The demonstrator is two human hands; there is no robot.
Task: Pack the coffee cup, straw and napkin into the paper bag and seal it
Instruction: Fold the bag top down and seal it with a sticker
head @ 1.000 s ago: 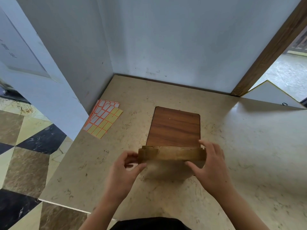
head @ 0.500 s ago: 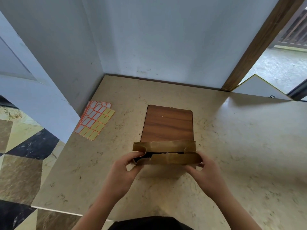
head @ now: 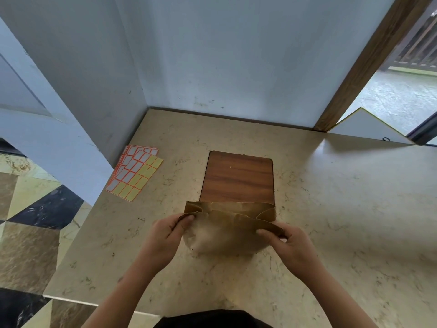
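Both hands, left (head: 165, 235) and right (head: 287, 242), pinch the top corners of the paper bag (head: 227, 230) standing on the surface (head: 343, 209), apparently folding it shut; next comes sealing, probably with the stickers (head: 134, 175).

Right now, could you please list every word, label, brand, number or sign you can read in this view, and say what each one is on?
No readable text: none anywhere in this view.
Sticker sheets: the red-bordered labels are blank.
Paper bag, held by the left hand and right hand: plain brown, no print showing.
Wooden board: no markings.
White panel at far right: one small dark mark, too small to read.
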